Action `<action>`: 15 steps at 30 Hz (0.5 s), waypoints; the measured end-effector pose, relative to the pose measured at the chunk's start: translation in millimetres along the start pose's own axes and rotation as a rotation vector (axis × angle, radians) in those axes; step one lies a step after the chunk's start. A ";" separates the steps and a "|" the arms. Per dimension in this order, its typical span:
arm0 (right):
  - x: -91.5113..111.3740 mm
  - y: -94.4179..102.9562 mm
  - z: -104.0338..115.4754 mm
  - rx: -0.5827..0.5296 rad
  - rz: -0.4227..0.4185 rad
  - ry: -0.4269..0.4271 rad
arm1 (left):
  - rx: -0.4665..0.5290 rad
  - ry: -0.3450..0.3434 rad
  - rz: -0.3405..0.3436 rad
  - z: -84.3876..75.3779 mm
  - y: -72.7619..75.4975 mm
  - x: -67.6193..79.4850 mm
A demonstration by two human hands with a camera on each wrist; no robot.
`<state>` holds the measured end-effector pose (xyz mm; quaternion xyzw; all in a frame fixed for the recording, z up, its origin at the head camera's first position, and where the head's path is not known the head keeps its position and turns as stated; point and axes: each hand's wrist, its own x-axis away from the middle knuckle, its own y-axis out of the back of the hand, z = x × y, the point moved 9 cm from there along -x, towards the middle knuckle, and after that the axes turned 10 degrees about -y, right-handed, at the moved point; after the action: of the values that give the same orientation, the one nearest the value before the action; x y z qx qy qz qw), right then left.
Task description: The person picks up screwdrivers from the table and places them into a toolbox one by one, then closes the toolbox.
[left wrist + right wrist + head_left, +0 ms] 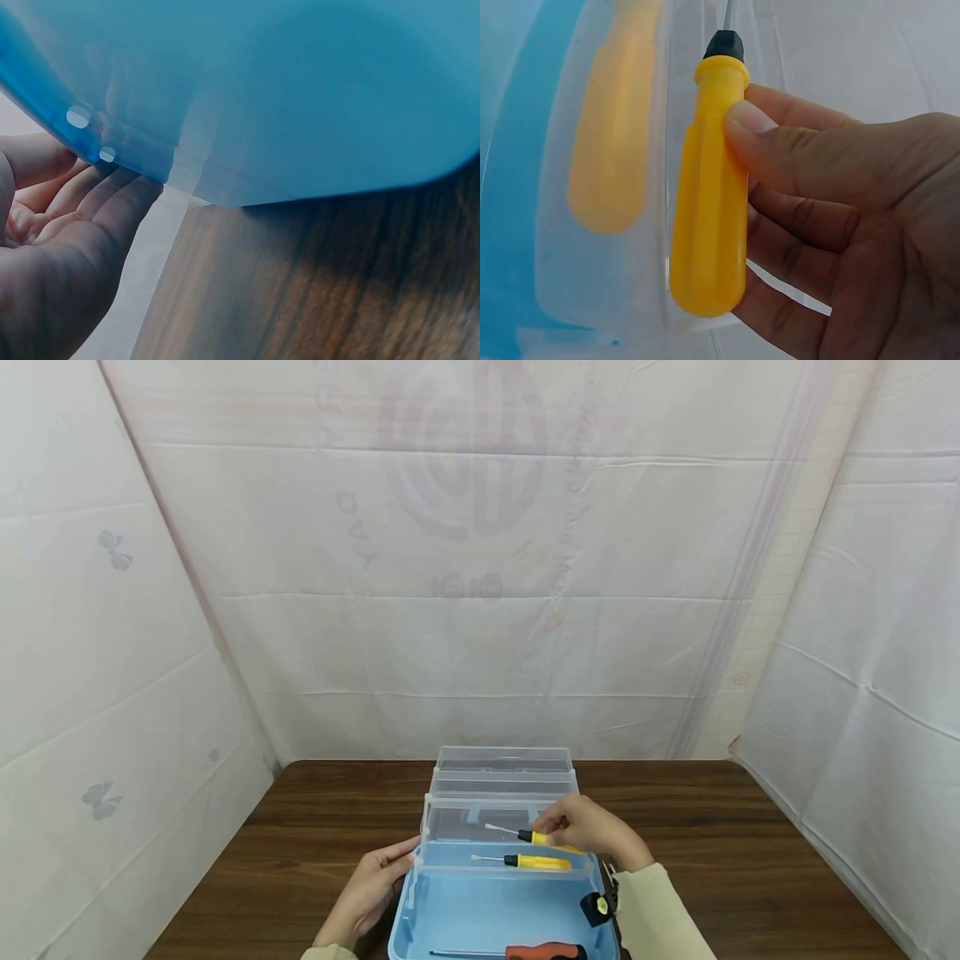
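My right hand [592, 828] pinches a yellow-handled screwdriver [709, 202] between thumb and fingers, its black collar and metal shaft pointing left in the head view. It is over the clear folding trays [487, 814] of a blue toolbox [495, 910]. A second yellow screwdriver [536, 862] lies in the nearest clear tray and shows through the plastic in the right wrist view. An orange-handled screwdriver [546, 951] lies in the blue base. My left hand [371, 885] grips the toolbox's left side by its edge, with fingertips partly hidden behind it in the left wrist view.
The toolbox stands on a dark wooden table [300, 827] near its front. White sheeting [480, 652] hangs behind the table and along both sides. A black wrist camera [597, 908] sits by the right sleeve, over the box's right rim.
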<state>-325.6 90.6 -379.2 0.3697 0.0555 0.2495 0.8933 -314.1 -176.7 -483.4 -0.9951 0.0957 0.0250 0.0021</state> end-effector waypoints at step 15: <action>-2.4 -7.1 2.1 0.015 0.020 0.021 | 0.002 0.002 0.002 -0.2 -0.3 0.4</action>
<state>-324.2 83.9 -382.8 0.3744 0.0633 0.2620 0.8872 -313.7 -176.5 -483.2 -0.9950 0.0967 0.0241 0.0029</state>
